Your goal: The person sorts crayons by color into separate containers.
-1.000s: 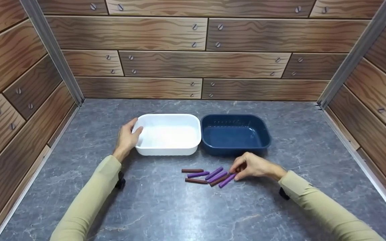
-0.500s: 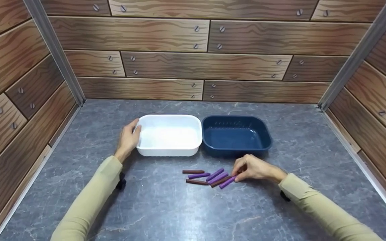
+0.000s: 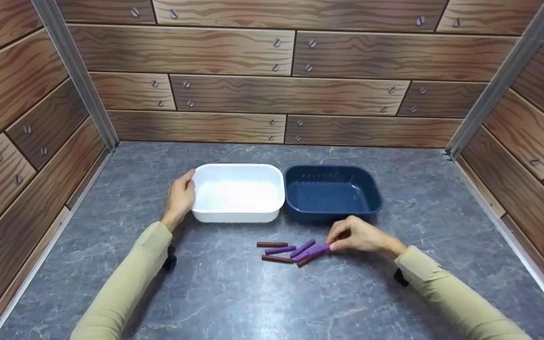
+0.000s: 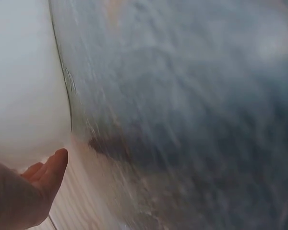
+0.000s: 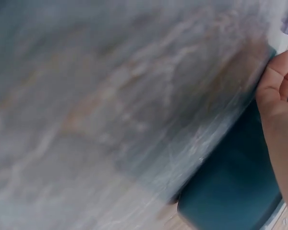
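Observation:
In the head view my right hand point(image 3: 359, 235) pinches a purple crayon point(image 3: 320, 249) by its right end between thumb and fingertips. It overlaps a brown crayon point(image 3: 303, 262) and another purple one in a loose group. More purple and brown crayons point(image 3: 272, 244) lie just to the left. My left hand point(image 3: 181, 196) rests against the left side of a white plastic container point(image 3: 237, 216), fingers fairly straight. The left wrist view shows those fingers point(image 4: 55, 172) beside the white wall. A dark blue container point(image 3: 333, 215) stands right behind my right hand.
Both containers stand side by side on a grey marbled tabletop point(image 3: 253, 302), the white one on the left. Wood-patterned panels point(image 3: 234, 94) enclose the back and both sides, with metal posts at the back corners.
My right hand now has the right-hand purple crayon raised and shifted up over the brown one. My left thumb has slipped from over the white container's rim to its outer side.

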### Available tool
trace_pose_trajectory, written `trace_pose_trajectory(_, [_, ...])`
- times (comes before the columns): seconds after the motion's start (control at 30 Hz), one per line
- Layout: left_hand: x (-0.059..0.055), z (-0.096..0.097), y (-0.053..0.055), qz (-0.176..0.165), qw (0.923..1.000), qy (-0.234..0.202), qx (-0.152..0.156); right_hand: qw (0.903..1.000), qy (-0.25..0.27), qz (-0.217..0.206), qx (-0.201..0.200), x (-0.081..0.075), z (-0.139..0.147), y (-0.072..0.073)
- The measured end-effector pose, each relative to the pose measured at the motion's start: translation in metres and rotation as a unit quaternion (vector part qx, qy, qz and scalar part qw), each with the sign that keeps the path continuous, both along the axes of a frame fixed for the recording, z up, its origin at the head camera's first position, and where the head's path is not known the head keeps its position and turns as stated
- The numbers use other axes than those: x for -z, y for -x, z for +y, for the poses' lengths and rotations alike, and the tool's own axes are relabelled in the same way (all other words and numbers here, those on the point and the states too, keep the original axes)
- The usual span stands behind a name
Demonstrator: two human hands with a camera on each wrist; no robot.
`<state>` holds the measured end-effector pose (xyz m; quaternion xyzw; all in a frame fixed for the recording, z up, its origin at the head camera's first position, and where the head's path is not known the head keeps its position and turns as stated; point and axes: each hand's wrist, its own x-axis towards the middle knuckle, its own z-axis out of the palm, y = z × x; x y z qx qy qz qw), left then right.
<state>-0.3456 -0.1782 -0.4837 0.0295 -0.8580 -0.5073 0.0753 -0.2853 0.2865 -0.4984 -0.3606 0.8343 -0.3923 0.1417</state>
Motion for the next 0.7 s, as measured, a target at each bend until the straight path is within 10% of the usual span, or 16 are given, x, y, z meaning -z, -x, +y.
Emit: trace_pose_trajectory(0.7, [0.001,0.0,0.0,0.017,0.9997,0.017,-0.002,0.9968,0.036,-0.017,0.07,-0.026,-0.025,-0.005])
